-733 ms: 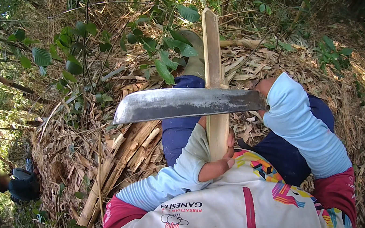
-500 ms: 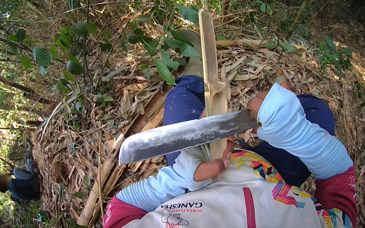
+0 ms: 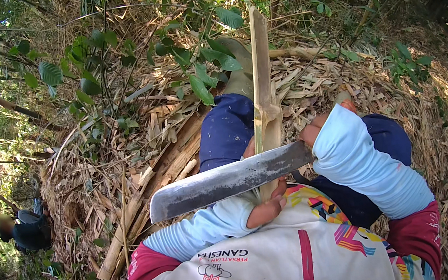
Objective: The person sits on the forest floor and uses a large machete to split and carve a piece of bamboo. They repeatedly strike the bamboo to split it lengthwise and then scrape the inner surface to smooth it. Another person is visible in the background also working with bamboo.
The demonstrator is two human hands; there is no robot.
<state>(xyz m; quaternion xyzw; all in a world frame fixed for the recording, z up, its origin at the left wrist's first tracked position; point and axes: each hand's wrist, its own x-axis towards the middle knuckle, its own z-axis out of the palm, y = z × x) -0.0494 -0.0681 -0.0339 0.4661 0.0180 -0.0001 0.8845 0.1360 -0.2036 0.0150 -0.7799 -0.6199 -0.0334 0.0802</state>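
The left hand [image 3: 266,210], in a pale blue ribbed sleeve, has its fingers closed around the lower end of a long, pale tan split bamboo stick [image 3: 263,99], close against the chest. The stick stands nearly upright, running up and away between the knees, smooth along its length with a rough, splintered bulge about halfway up.

The right hand [image 3: 325,122], also in a pale blue sleeve, is wrapped around the handle of a broad, flat steel chopping blade [image 3: 230,181]; the handle itself is hidden inside the grip, and only a thumb and fingertips show above the cuff. The blade is dull grey, mottled and scuffed, with a blunt rounded tip pointing toward the person's left. It lies almost level across the stick, just above the left hand, its edge touching the bamboo.

The person wears a white shirt with red sleeves [image 3: 289,263] and dark blue trousers [image 3: 228,130], and an olive rubber boot [image 3: 240,74] shows beyond the left knee. Dry, papery bamboo husks and straw-coloured slats [image 3: 143,181] cover the ground. Broad green leaves [image 3: 198,80] hang over the litter. At far left another person in dark clothes [image 3: 26,230] crouches, well apart.
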